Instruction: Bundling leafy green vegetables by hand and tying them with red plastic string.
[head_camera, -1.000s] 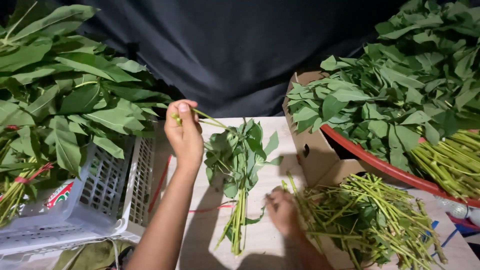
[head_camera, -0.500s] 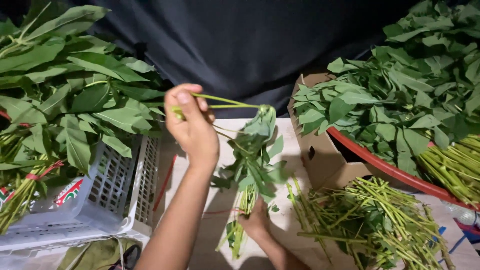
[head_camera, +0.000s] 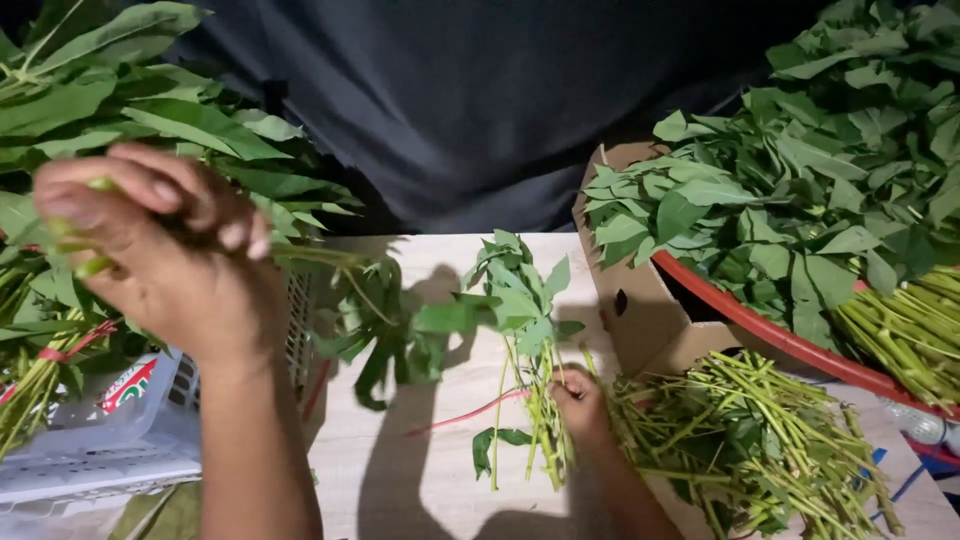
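L hand (head_camera: 165, 255) was nearest the camera, raised over the left edge of the table (head_camera: 430, 470), fingers curled shut and pinching a leafy sprig (head_camera: 385, 330) by its stem. The sprig trailed off to the right, leaves blurred, hanging above the tabletop w/o touching it, just beside the white plastic basket (head_camera: 120, 445). One sprig in that hand as far as could be told.

R hand (head_camera: 580, 400) lay lower, on the table near its right edge, fingers closed loosely around the stems of a small bunch of greens (head_camera: 525, 350). The bunch lay on the wood, leaves pointing to the far edge, cut ends toward the near edge. Exact stem count not readable; several.

Just right of the R hand was one heap of stripped green stalks (head_camera: 760, 440), touching the wrist side. A thin red band (head_camera: 470, 412) lay on the table betw. sprig and bunch.

Farther back: one cardboard box (head_camera: 640, 300) at the right edge, w/ a red-rimmed basin (head_camera: 790, 340) over it, piled w/ loose leaves (head_camera: 800, 170); more stalks lay at the basin's right. At far left, a big stack of long-leaved branches (head_camera: 110, 110) rested over the basket, one bundle tied w/ red band (head_camera: 65, 350). Behind the far edge, a person in dark cloth (head_camera: 480, 100).
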